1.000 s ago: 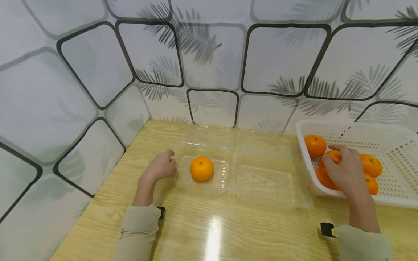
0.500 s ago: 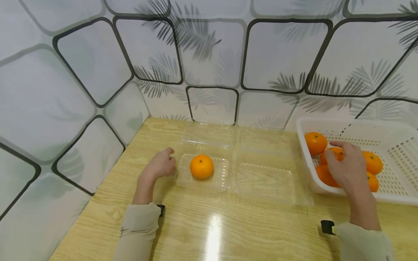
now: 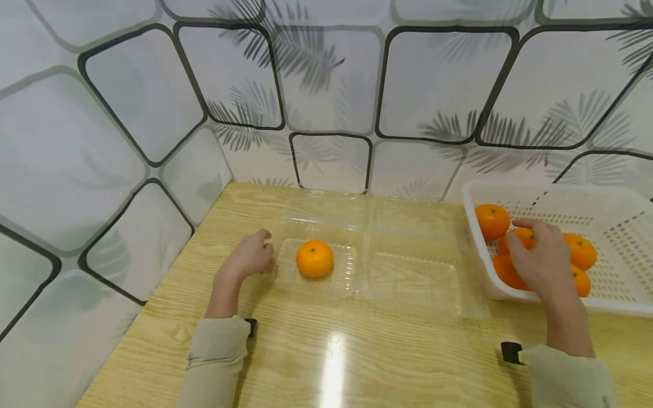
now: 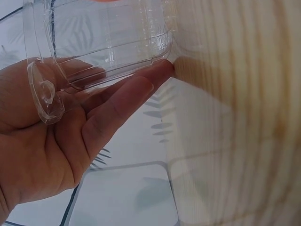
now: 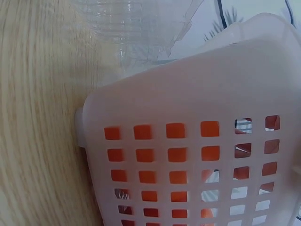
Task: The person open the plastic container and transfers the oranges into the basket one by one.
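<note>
A clear plastic container (image 3: 352, 269) lies on the table with one mandarin (image 3: 314, 259) in its left section. At its left edge is my left hand (image 3: 247, 258); in the left wrist view its fairly straight fingers (image 4: 117, 106) rest along the container's side wall. My right hand (image 3: 545, 258) reaches into a white basket (image 3: 476, 252), thumb and fingers curled round a mandarin (image 3: 524, 238). Several more mandarins (image 3: 492, 221) lie around that hand. The right wrist view shows mostly the basket's slotted wall (image 5: 188, 94), with orange fruit behind the holes; it largely hides the hand.
The light wood table (image 3: 285, 357) runs up to a patterned wall (image 3: 326, 102) at the back and left. Between the basket and the left section lies the container's right section (image 3: 413, 277), transparent and hard to see. Dark wrist-worn pieces (image 3: 512, 352) sit at the sleeves.
The whole head view has shifted slightly upward. Both hands stay in about the same places, and the mandarins show no clear movement.
</note>
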The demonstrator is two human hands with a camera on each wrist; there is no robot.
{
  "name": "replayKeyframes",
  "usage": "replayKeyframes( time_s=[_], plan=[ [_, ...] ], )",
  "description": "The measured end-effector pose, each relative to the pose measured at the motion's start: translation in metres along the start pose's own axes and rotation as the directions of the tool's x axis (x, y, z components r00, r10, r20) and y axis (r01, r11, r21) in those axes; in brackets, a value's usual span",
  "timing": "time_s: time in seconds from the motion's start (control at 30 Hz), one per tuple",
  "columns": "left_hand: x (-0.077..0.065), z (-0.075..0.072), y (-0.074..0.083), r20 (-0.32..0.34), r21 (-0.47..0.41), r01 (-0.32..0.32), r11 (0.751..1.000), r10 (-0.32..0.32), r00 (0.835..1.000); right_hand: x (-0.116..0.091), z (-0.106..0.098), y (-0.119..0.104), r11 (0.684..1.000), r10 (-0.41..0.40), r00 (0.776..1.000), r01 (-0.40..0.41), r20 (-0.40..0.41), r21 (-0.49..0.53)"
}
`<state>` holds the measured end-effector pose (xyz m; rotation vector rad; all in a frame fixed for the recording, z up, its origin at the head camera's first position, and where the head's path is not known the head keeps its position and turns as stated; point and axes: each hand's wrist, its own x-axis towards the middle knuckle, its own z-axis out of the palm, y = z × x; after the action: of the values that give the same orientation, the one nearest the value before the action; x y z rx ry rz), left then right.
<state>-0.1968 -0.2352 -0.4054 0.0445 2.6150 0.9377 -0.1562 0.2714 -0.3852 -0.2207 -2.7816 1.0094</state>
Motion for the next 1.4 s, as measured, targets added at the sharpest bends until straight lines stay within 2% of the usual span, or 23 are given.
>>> replayKeyframes(
  time_s=[0.23,0.43,0.73,1.1,1.3,1.4],
  plan=[
    [0.000,0.000,0.001,-0.010,0.013,-0.008,1.000,0.008,1.000,0.002,-0.002,0.002,1.000,0.017,0.999,-0.017,0.036,-0.009],
    [0.000,0.001,0.001,-0.014,0.015,-0.001,1.000,0.001,1.000,0.001,-0.001,0.001,1.000,0.012,0.999,-0.012,0.039,0.004],
    [0.000,0.000,0.000,-0.011,0.011,-0.011,1.000,0.011,1.000,0.002,-0.001,0.001,0.999,0.030,0.998,-0.029,0.049,-0.029],
    [-0.001,-0.002,0.002,0.003,0.013,-0.011,1.000,0.011,1.000,-0.001,0.002,-0.007,0.997,-0.057,0.998,0.057,0.011,-0.060],
    [0.000,-0.002,0.000,0.004,0.017,-0.012,1.000,0.012,1.000,-0.005,0.001,-0.022,0.996,-0.088,0.996,0.088,-0.006,-0.036],
    [0.000,-0.002,0.000,0.004,0.019,-0.010,1.000,0.010,1.000,-0.008,0.001,-0.031,0.993,-0.121,0.992,0.120,-0.042,-0.020]
  ],
)
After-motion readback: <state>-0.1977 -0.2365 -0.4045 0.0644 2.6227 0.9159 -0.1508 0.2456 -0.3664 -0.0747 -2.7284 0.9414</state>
